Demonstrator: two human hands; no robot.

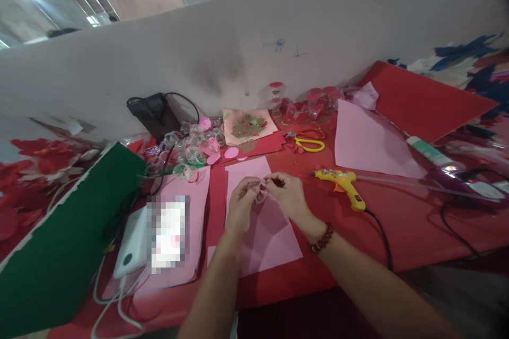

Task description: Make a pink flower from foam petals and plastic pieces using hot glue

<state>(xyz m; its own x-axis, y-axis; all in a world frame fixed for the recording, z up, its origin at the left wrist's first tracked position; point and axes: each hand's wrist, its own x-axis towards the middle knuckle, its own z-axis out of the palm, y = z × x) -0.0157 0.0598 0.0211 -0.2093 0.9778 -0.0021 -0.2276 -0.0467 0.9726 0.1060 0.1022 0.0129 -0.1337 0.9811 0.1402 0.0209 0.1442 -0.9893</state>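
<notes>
Both my hands meet over a pink paper sheet (274, 243) on the red table (397, 233). My left hand (242, 203) pinches a small clear plastic piece (261, 192) between thumb and fingers. My right hand (287, 194), with a red bead bracelet at the wrist, has its fingers closed on the same small piece from the other side. What exactly the piece is stays too small to tell.
A yellow glue gun (344, 185) lies right of my hands, its black cord running off the edge. Scissors (308, 139), clear plastic domes (191, 145), pink discs, a black bag (153, 111), a green sheet (67, 243), a white power bank (133, 246) and more paper sheets surround them.
</notes>
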